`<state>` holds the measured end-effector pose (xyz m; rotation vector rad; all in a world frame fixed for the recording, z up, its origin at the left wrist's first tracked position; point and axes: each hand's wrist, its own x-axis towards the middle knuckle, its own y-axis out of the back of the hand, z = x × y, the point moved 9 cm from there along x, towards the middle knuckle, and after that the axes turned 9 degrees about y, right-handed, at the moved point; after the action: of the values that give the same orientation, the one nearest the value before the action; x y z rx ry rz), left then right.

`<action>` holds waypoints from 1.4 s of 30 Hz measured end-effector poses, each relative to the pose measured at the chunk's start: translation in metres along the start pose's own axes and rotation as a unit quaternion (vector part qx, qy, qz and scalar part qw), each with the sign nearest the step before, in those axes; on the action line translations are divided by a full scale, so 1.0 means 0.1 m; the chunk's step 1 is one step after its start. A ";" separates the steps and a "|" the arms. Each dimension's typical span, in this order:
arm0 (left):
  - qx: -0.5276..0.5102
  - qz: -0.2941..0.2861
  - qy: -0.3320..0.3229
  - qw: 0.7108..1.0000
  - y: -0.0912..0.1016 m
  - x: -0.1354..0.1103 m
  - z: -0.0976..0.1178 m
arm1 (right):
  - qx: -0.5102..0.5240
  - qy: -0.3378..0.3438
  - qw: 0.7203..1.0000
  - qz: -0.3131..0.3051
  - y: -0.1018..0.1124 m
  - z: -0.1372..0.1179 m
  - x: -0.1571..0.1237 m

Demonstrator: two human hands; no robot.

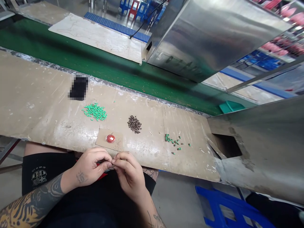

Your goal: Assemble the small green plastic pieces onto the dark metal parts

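My left hand (pixel 93 166) and my right hand (pixel 130 172) meet over my lap at the table's front edge. Both have thumb and fingers pinched together, tip to tip. Something tiny and dark shows between the fingertips, too small to name. Just beyond them a small red round cap or dish (pixel 110 138) with a whitish middle lies on a cardboard piece (pixel 101 138) sprinkled with brown crumbs. A pile of small green pieces (pixel 95 112) lies to the left, and a pile of dark brown pieces (pixel 134 124) to the right. Farther right are scattered green-and-brown pieces (pixel 169 138).
A blurred-out dark object (pixel 79 88) lies on the worn table (pixel 35 95). Behind runs a green conveyor belt (pixel 106 68), with a metal housing (pixel 201 34) over it. A teal scoop-like container (pixel 230 106) sits on the belt's right. A blue stool (pixel 220 202) stands lower right.
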<state>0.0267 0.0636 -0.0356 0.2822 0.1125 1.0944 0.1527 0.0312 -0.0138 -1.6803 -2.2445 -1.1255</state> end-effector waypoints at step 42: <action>0.006 0.027 0.028 0.999 0.00 -0.01 -0.04 | 0.095 -0.079 0.989 0.087 -0.07 0.28 -0.08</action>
<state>0.0257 0.0635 -0.0394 0.2667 0.1629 1.1555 0.1588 0.0412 -0.0411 -1.8988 -2.1595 -0.7406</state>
